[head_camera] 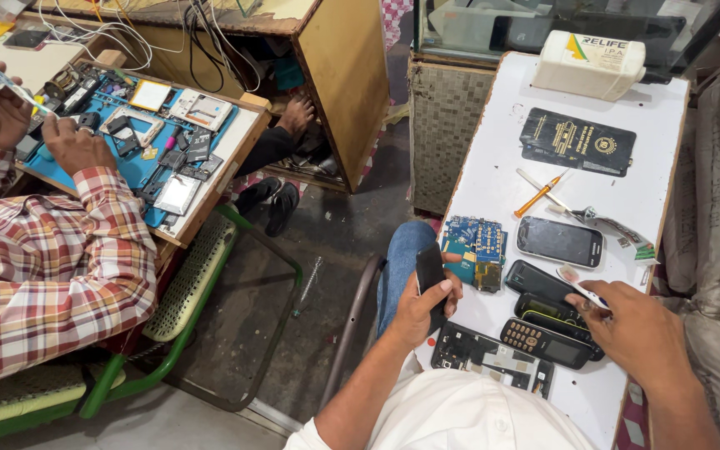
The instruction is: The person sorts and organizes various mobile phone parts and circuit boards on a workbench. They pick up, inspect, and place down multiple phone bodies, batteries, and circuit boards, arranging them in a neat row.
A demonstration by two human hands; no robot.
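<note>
Your left hand, lower centre of the frame, off the left edge of the white table: fingers wrapped around a slim black rectangular phone, held upright over your blue-trousered knee.

Your right hand, lower right, above the table's near end: fingers pinched on a small white-and-blue flat tool, its tip over a black keypad phone with yellow trim.

Table surface, near to far:
- black opened phone frame with exposed grey inner parts, at the near left edge, just beside your left wrist;
- black bar phone with orange-lit keys, touching the yellow-trimmed one;
- black glossy slab phone;
- blue printed circuit board, at the left edge;
- black touchscreen phone with silver rim;
- orange-handled screwdriver, mid-table, bare white surface around it;
- black rectangular pad with gold print;
- white plastic jug, at the far edge.

Open room: a strip of bare table along the left side, far of the circuit board; dark floor between the two tables.

Upper left: another person in a checked red shirt, hands over a blue work mat carrying assorted phone parts.
</note>
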